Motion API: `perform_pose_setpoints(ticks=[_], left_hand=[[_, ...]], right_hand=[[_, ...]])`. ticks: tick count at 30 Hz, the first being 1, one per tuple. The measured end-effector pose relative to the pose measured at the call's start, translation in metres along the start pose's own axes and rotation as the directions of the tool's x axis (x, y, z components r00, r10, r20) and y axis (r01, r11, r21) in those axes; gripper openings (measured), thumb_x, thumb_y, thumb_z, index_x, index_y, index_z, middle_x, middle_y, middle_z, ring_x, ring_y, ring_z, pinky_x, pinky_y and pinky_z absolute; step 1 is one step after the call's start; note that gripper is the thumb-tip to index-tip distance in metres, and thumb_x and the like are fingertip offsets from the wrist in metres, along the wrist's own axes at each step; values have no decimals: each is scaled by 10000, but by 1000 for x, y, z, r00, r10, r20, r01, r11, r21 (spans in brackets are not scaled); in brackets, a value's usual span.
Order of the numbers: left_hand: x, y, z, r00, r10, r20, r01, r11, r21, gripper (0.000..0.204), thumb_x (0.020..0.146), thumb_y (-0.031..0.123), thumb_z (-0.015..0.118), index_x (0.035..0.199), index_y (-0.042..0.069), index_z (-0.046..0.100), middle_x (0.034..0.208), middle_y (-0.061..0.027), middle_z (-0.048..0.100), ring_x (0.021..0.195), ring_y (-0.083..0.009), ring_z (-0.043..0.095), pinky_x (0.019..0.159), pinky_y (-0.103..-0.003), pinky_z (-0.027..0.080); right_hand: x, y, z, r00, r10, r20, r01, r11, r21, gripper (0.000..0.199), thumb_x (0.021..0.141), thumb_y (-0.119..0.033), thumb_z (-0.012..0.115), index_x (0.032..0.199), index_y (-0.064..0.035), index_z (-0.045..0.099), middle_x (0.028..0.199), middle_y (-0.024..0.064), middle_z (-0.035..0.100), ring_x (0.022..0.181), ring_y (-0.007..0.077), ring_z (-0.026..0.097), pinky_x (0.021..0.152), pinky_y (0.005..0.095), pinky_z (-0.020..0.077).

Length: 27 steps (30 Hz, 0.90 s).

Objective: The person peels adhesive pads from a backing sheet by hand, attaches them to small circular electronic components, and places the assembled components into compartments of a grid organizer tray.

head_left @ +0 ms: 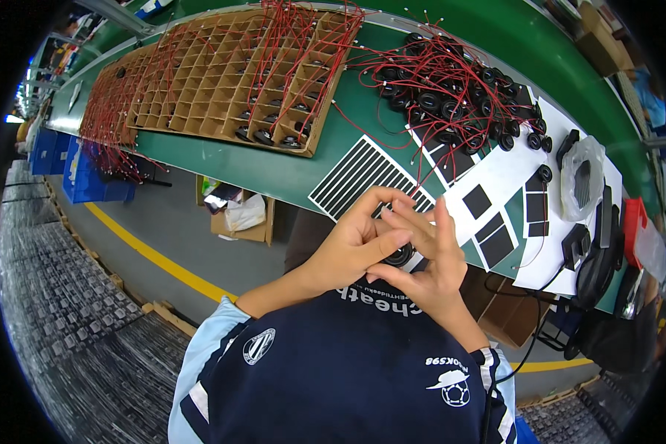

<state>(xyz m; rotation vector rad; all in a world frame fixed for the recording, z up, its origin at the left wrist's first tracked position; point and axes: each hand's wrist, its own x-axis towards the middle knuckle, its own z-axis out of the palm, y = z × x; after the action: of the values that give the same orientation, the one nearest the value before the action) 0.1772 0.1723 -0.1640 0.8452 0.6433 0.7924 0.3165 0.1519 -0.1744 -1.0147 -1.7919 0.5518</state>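
Observation:
In front of my chest, my left hand (pixel 359 240) and my right hand (pixel 438 255) meet around a small round black speaker (pixel 399 257). The left thumb and fingers close on its upper left side. My right thumb lies below it, while the right fingers bend over from the other side, their tips near the left fingertips. Part of the speaker is hidden by the fingers. Just beyond the hands lies a white sheet with black adhesive-looking strips (pixel 362 174). A heap of black speakers with red wires (pixel 451 107) is farther off on the green table.
A divided cardboard tray (pixel 192 92) at the far left holds speakers in some cells. Another tray (pixel 111 103) is draped with red wires. White sheets with black rectangles (pixel 496 240), a clear plastic bag (pixel 583 177) and a red bin (pixel 633 229) are to the right.

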Motion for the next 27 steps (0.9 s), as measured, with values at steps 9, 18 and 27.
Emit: perform_pose_setpoints(ticks=[9,18,27], left_hand=[[2,4,-1,1000,-17,-9,17,1000,4,349,878,221,470,1152,56,329,781,-15,503,493,-14,426,383,-131,319],[2,-2,-4,997,31,-71,-27,998,50,340,870,180,490,1154,46,360,833,-3,515,685,-15,469,529,-146,373],[-2,-2,-10,989,114,96,-148,782,605,571,719,269,662,1150,2,398,960,-113,550,931,-209,539,803,-278,404]], right_hand=[[4,3,-11,979,65,194,-89,990,113,799,625,-134,718,1272,35,281,1008,138,599,985,243,558,813,340,356],[1,1,-4,968,131,215,-156,982,107,789,628,-103,688,1281,39,269,1042,149,584,1011,255,503,874,323,356],[2,3,-1,962,81,259,-110,989,99,861,606,-84,668,1312,28,189,1069,133,561,967,256,543,855,358,354]])
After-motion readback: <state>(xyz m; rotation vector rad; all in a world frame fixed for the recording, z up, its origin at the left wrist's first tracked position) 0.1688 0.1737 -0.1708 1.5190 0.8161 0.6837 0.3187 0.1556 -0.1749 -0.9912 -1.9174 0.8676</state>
